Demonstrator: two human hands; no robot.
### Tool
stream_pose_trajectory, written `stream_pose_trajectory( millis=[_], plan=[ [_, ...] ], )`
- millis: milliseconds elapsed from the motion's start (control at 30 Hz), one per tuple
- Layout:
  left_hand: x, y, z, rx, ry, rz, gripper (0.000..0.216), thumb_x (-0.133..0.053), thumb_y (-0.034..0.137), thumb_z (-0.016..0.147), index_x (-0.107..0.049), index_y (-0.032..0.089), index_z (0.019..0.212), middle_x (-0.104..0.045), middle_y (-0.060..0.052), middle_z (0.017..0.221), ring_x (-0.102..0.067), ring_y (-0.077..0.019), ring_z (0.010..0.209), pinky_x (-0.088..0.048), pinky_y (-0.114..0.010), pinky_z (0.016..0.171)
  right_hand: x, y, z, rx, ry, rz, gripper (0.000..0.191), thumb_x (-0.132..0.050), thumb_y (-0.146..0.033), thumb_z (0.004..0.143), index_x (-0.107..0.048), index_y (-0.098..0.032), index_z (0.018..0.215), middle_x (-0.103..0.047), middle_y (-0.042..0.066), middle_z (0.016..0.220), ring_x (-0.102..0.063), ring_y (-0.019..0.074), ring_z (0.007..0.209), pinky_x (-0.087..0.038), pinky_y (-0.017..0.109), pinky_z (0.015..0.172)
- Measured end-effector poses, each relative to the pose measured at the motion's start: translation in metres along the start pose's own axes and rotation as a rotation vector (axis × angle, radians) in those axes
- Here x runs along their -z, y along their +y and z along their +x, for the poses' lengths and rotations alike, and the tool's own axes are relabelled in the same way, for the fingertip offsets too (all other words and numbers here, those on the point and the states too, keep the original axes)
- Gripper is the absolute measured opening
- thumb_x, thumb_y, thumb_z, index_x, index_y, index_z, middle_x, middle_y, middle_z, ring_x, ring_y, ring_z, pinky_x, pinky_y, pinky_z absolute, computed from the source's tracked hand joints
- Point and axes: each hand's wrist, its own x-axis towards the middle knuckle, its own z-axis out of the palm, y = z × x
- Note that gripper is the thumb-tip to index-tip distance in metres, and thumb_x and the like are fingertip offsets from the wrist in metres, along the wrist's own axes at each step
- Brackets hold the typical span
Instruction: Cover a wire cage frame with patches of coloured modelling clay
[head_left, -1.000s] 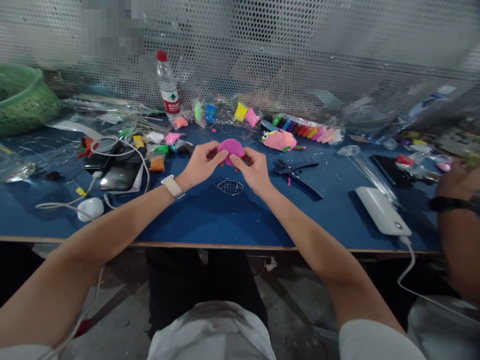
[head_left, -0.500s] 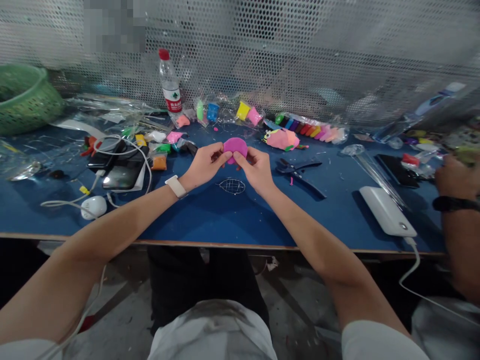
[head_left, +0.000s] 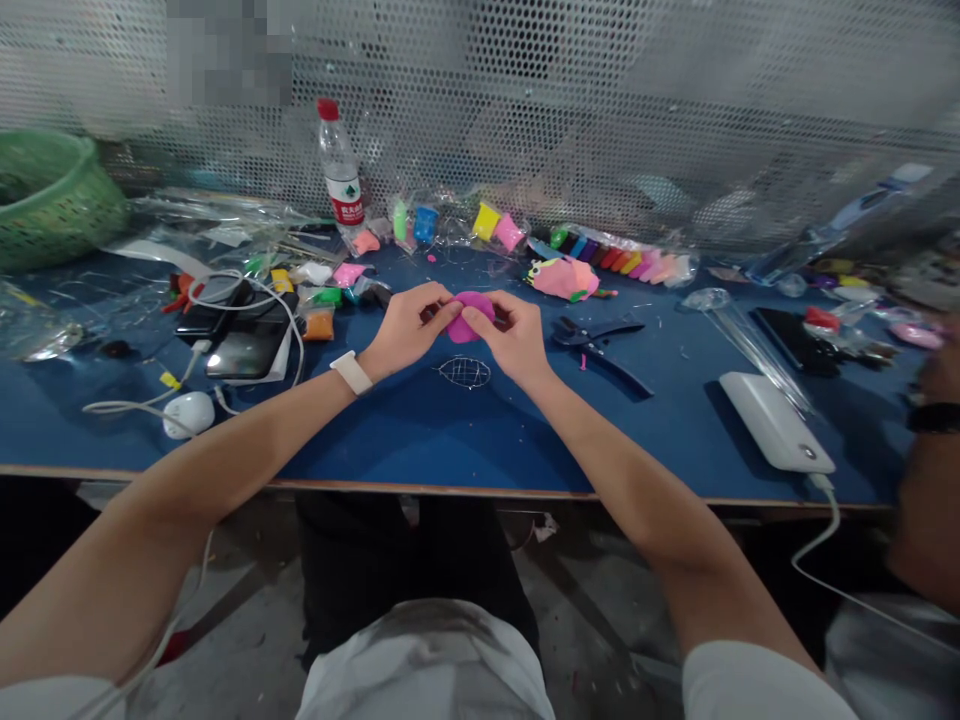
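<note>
Both my hands meet over the blue table (head_left: 420,430) and pinch one flat magenta piece of clay (head_left: 471,310). My left hand (head_left: 409,328), with a white watch on its wrist, grips the clay's left side. Fingers of my right hand (head_left: 511,338) close on its right side. The clay is folded down between my fingertips and partly hidden by them. A small oval wire mesh frame (head_left: 464,372) lies on the table just below my hands.
Black pliers (head_left: 600,345) lie right of my hands, a white power bank (head_left: 776,435) further right. Clay packets (head_left: 487,225), a pink clay figure (head_left: 564,277) and a water bottle (head_left: 339,175) stand behind. Phones and cables (head_left: 240,335) sit left. Another person's arm (head_left: 926,470) is at the right edge.
The magenta clay, held up as a flat disc before, is now lowered and folded between my fingertips. The other person's hand at the right has shifted further right.
</note>
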Motion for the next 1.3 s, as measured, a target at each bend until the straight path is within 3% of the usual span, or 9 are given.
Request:
stream_pose_trajectory(
  millis=[167, 300, 367, 533, 700, 900, 1100, 1300],
  plan=[
    [-0.004, 0.001, -0.003, 0.034, -0.036, -0.047, 0.035, -0.066, 0.052, 0.112, -0.071, 0.022, 0.094, -0.072, -0.003, 0.084, -0.062, -0.0146, 0.072, -0.048, -0.029, 0.065, -0.001, 0.001, 0.000, -0.025, 0.041, 0.094, 0.053, -0.092, -0.079, 0.083, -0.089, -0.027, 0.090, -0.084, 0.004, 0.089, -0.074, 0.0219, 0.080, -0.063, 0.039, 0.075],
    [-0.003, -0.001, -0.002, 0.026, -0.087, -0.019, 0.042, -0.069, 0.049, 0.109, -0.060, 0.022, 0.079, -0.061, 0.000, 0.071, -0.053, -0.0143, 0.066, -0.043, -0.030, 0.062, -0.002, -0.001, 0.000, -0.037, 0.086, 0.040, 0.056, -0.089, -0.083, 0.084, -0.086, -0.027, 0.083, -0.079, 0.003, 0.079, -0.069, 0.0206, 0.074, -0.062, 0.039, 0.071],
    [-0.002, -0.001, -0.001, 0.007, -0.074, 0.005, 0.040, -0.069, 0.044, 0.109, -0.057, 0.022, 0.077, -0.060, 0.000, 0.071, -0.053, -0.0146, 0.067, -0.044, -0.030, 0.063, -0.002, -0.003, 0.000, -0.009, 0.082, 0.012, 0.056, -0.087, -0.083, 0.085, -0.086, -0.027, 0.086, -0.081, 0.003, 0.085, -0.071, 0.0210, 0.079, -0.062, 0.038, 0.072],
    [-0.001, 0.001, 0.000, 0.036, -0.042, -0.033, 0.039, -0.069, 0.047, 0.109, -0.066, 0.021, 0.080, -0.066, -0.001, 0.072, -0.055, -0.0138, 0.068, -0.045, -0.030, 0.064, -0.001, -0.001, -0.001, 0.024, 0.069, 0.038, 0.054, -0.085, -0.080, 0.091, -0.087, -0.026, 0.091, -0.081, 0.004, 0.088, -0.072, 0.0206, 0.081, -0.060, 0.036, 0.070],
    [-0.003, 0.001, -0.002, 0.122, -0.162, -0.134, 0.046, -0.075, 0.060, 0.105, -0.079, 0.018, 0.087, -0.078, -0.004, 0.077, -0.063, -0.0139, 0.065, -0.047, -0.028, 0.061, -0.003, 0.009, 0.000, 0.007, 0.105, 0.105, 0.052, -0.087, -0.080, 0.089, -0.087, -0.027, 0.087, -0.077, 0.001, 0.081, -0.066, 0.0172, 0.074, -0.056, 0.035, 0.069],
    [-0.001, -0.004, 0.000, 0.116, -0.061, -0.157, 0.040, -0.072, 0.054, 0.108, -0.082, 0.018, 0.094, -0.078, -0.004, 0.074, -0.066, -0.0127, 0.064, -0.050, -0.027, 0.062, 0.001, 0.011, 0.006, -0.040, 0.026, 0.148, 0.052, -0.098, -0.075, 0.077, -0.086, -0.025, 0.086, -0.077, 0.000, 0.077, -0.064, 0.0147, 0.067, -0.054, 0.033, 0.065],
    [-0.004, -0.004, -0.002, 0.196, -0.117, -0.198, 0.041, -0.078, 0.057, 0.104, -0.082, 0.017, 0.095, -0.081, -0.005, 0.079, -0.068, -0.0122, 0.064, -0.054, -0.026, 0.062, -0.001, 0.010, 0.006, -0.102, 0.103, 0.150, 0.050, -0.098, -0.074, 0.077, -0.086, -0.026, 0.086, -0.080, 0.001, 0.078, -0.069, 0.0182, 0.070, -0.061, 0.038, 0.073],
    [-0.006, -0.008, 0.000, 0.225, -0.047, -0.268, 0.040, -0.080, 0.054, 0.103, -0.080, 0.016, 0.091, -0.080, -0.006, 0.078, -0.067, -0.0109, 0.064, -0.054, -0.024, 0.061, -0.001, 0.014, 0.004, -0.100, 0.036, 0.209, 0.052, -0.104, -0.069, 0.070, -0.088, -0.026, 0.095, -0.086, 0.002, 0.088, -0.077, 0.0200, 0.079, -0.066, 0.040, 0.080]
  ],
)
